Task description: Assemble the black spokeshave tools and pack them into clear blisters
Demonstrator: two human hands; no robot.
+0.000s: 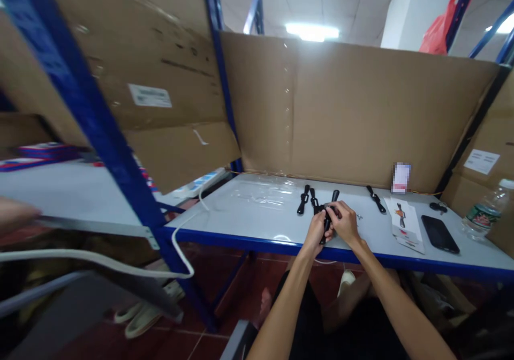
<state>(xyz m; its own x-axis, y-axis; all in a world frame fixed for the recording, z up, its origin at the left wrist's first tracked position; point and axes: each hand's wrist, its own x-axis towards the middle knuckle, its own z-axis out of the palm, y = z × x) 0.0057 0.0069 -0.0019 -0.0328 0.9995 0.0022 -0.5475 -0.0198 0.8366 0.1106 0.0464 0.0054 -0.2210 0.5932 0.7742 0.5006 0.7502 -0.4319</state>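
Near the front edge of the table, my left hand (pixel 317 232) is closed around a black spokeshave (pixel 335 194), one handle pointing away from me. My right hand (pixel 344 222) is closed too, its fingertips pressed on the middle of the same spokeshave; they hide any small part there. Just beyond my left hand lie a second spokeshave (pixel 303 200) and a third spokeshave (pixel 314 198), close together. Another spokeshave (pixel 376 199) rests on the table to the right of my hands. Small shiny metal pieces (pixel 358 217) lie beside my right hand, too small to make out.
To the right are printed cards (pixel 406 226), a black phone (pixel 440 233), keys (pixel 438 207) and a water bottle (pixel 488 210). Clear plastic film (pixel 261 193) lies at the left. Cardboard panels (pixel 361 113) wall the table (pixel 241 218). Another person's hand (pixel 18 214) shows at far left.
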